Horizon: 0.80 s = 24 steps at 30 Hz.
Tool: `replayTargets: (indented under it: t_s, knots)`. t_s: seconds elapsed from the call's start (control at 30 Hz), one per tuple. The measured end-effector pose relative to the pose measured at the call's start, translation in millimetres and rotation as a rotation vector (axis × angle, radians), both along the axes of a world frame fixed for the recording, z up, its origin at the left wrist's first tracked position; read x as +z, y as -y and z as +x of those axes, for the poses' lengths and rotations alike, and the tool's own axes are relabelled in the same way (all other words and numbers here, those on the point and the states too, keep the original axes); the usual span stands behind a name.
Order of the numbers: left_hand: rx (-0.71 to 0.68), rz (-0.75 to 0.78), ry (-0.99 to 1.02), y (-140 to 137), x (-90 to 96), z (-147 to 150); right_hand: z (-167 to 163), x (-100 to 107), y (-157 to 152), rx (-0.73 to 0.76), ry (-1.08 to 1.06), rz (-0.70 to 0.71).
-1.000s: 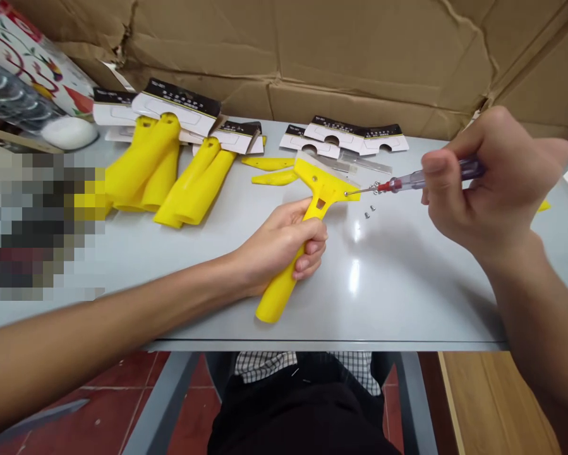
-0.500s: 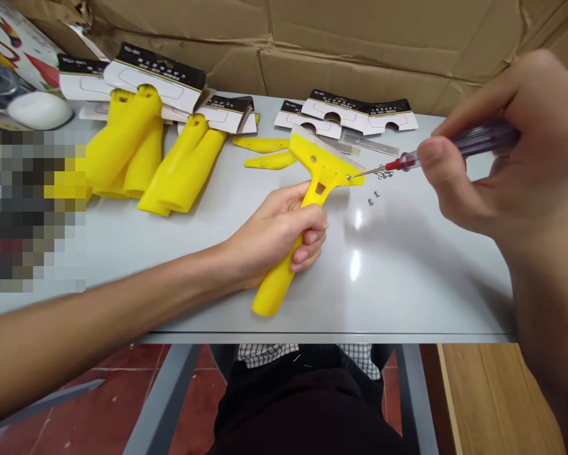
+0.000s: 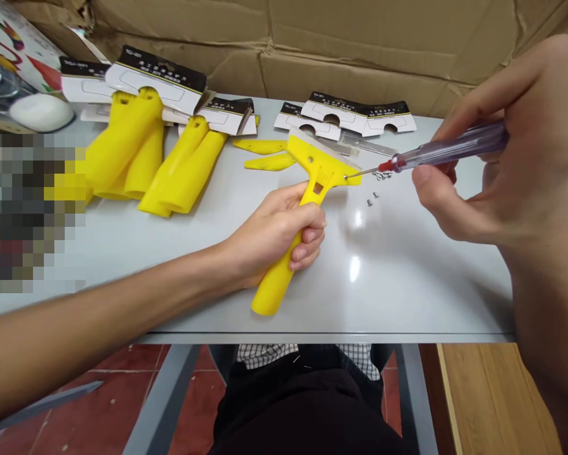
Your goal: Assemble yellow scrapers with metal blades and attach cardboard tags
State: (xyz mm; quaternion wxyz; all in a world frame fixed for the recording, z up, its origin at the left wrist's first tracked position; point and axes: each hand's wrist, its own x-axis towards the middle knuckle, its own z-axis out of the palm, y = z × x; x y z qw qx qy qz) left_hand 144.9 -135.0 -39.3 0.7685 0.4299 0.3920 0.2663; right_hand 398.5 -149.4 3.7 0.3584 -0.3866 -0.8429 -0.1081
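Observation:
My left hand (image 3: 290,230) is wrapped round the handle of a yellow scraper (image 3: 277,284), whose wide head tilts up and away from me. A blade shows along the head's far edge. In my right hand (image 3: 511,158) is a screwdriver (image 3: 449,148) with a clear purplish handle and a red collar. Its thin tip meets a small screw (image 3: 345,177) at the right end of the scraper head. The right thumb stands a little off the handle. Several loose screws (image 3: 373,199) lie on the table just right of the head.
Yellow scraper handles (image 3: 179,170) with card headers lie at left. Two yellow strips (image 3: 265,163), flat blades (image 3: 369,145) and black-and-white cards (image 3: 340,112) sit behind the scraper. Cardboard (image 3: 383,44) walls the back of the grey table (image 3: 407,284). A white rounded object (image 3: 42,112) is far left.
The fingers of my right hand have shifted on the screwdriver handle, and the thumb has loosened away from it. The scraper and my left hand have hardly moved.

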Motion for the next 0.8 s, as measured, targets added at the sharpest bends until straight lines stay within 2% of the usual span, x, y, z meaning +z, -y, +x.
replayTargets:
  t_s: [0.07, 0.17, 0.63, 0.7, 0.8]
  knots:
    - [0.007, -0.001, 0.004, -0.2, -0.3, 0.1, 3.4, 1.8, 0.4, -0.008, 0.016, -0.053]
    - [0.016, -0.005, 0.007, -0.2, -0.4, 0.1, 7.6, 4.1, -1.3, -0.074, 0.051, -0.057]
    - [0.019, -0.002, -0.003, 2.1, 2.9, 1.5, 15.3, -1.6, -17.0, -0.115, 0.108, 0.161]
    - [0.018, 0.000, -0.004, 1.9, 2.7, 1.4, 14.7, -1.1, -13.6, -0.098, 0.103, 0.116]
    - [0.017, 0.004, -0.003, 0.9, 1.7, 0.8, 12.0, 0.4, -6.2, -0.076, 0.074, -0.030]
